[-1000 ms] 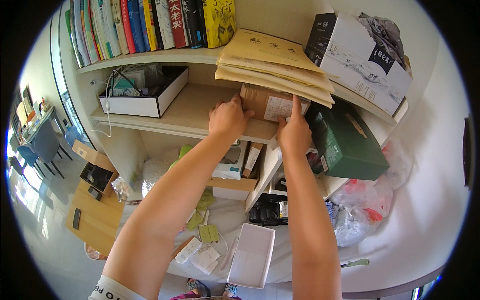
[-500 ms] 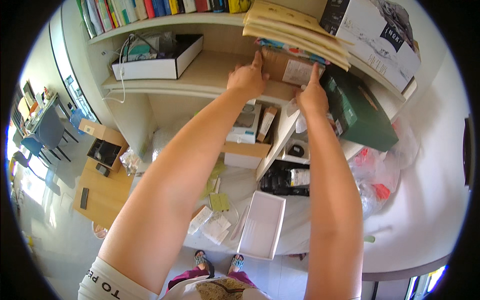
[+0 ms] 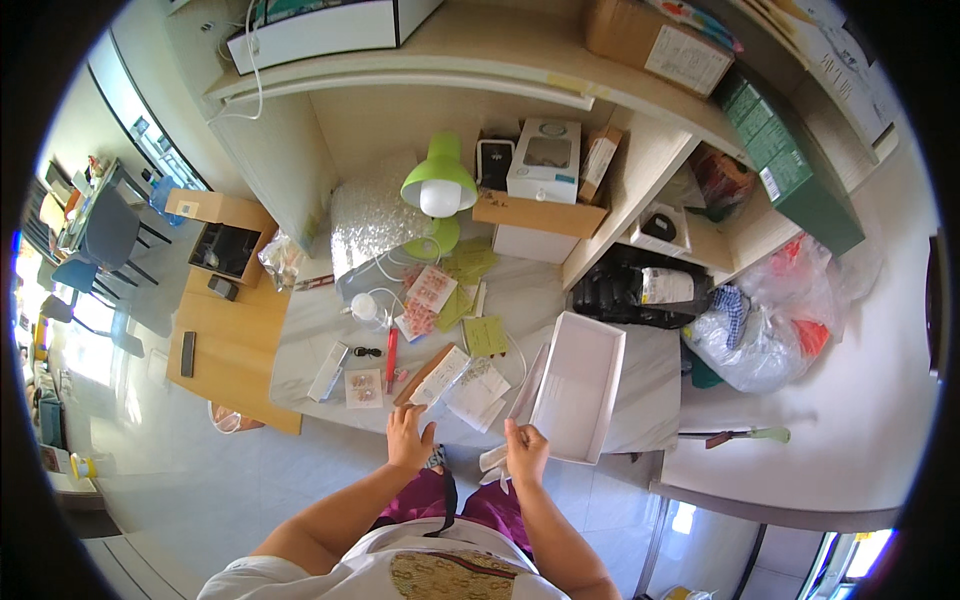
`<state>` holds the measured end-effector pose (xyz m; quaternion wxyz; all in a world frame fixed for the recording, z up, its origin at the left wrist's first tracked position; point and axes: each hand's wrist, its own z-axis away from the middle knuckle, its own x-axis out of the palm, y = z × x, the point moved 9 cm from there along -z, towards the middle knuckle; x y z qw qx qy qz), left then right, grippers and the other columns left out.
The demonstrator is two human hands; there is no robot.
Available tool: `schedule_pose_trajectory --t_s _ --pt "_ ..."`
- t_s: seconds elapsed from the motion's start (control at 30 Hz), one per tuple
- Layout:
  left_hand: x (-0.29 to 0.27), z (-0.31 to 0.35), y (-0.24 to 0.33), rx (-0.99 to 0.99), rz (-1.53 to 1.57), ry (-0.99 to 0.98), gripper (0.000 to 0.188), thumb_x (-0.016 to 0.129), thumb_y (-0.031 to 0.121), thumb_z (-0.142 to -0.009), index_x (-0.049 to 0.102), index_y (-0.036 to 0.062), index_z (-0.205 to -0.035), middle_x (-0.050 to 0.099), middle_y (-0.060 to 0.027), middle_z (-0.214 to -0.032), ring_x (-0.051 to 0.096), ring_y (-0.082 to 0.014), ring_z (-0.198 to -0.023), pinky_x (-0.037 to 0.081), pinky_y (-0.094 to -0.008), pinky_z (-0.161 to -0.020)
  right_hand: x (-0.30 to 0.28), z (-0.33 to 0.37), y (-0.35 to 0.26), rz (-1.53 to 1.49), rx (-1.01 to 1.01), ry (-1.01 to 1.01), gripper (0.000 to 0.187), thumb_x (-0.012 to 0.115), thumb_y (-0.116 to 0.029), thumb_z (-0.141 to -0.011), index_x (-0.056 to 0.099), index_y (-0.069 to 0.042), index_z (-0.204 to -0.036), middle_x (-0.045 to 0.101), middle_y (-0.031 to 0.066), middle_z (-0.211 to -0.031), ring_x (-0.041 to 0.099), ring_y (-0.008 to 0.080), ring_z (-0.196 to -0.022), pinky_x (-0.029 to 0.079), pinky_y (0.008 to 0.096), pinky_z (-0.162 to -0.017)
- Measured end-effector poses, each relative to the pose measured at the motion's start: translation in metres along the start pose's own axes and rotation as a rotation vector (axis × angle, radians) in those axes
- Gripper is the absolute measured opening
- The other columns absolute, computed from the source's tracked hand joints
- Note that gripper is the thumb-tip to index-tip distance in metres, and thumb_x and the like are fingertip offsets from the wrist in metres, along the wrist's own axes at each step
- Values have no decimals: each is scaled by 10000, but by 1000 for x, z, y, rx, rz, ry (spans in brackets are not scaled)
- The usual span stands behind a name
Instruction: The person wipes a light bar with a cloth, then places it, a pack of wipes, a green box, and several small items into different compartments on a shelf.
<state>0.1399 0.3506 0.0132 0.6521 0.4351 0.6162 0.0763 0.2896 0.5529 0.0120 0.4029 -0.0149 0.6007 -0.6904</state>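
My right hand (image 3: 526, 452), at the desk's front edge, is closed on a crumpled whitish cloth (image 3: 494, 462); its exact kind is hard to make out. Right beside that hand lies a white open box (image 3: 580, 390), shallow and rectangular. My left hand (image 3: 406, 440) is over the front edge with fingers apart and nothing in them. Just beyond it are a white paper packet (image 3: 440, 376) and several white papers (image 3: 478, 394). Farther in lie a green card (image 3: 485, 337), a red pen-like stick (image 3: 391, 358) and a small clear bag (image 3: 364, 388).
A green lamp (image 3: 440, 180) stands at the back beside bubble wrap (image 3: 375, 225). The shelf (image 3: 480, 55) overhead holds a cardboard box (image 3: 640, 40) and a green box (image 3: 790, 150). Plastic bags (image 3: 770, 330) bulge at the right. A wooden table (image 3: 235, 350) adjoins on the left.
Both hands have come down from the cardboard box on the upper shelf to the desk's front edge. My right hand now grips the whitish cloth. The view has tilted lower.
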Motion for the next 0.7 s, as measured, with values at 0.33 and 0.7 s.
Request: schedule_pose_trajectory --t_s 0.33,0.7 --pt "29 -41 -39 -244 -323 -161 650 786 242 -625 517 89 -1197 494 -111 -1191 433 -310 -1130 347 -431 -952 43 10 18 -177 145 -201 360 626 -335 -862 622 -29 -672 541 -9 -618 451 72 -611 350 249 -555" --pt "-4 -25 -2 -301 397 50 736 795 225 -650 420 75 -1266 655 -101 -899 635 -275 -708 512 -321 -673 73 -18 -67 -776 175 -573 550 712 -250 -798 502 -28 -1254 606 79 -1061 579 144 -919 453 259 -799"
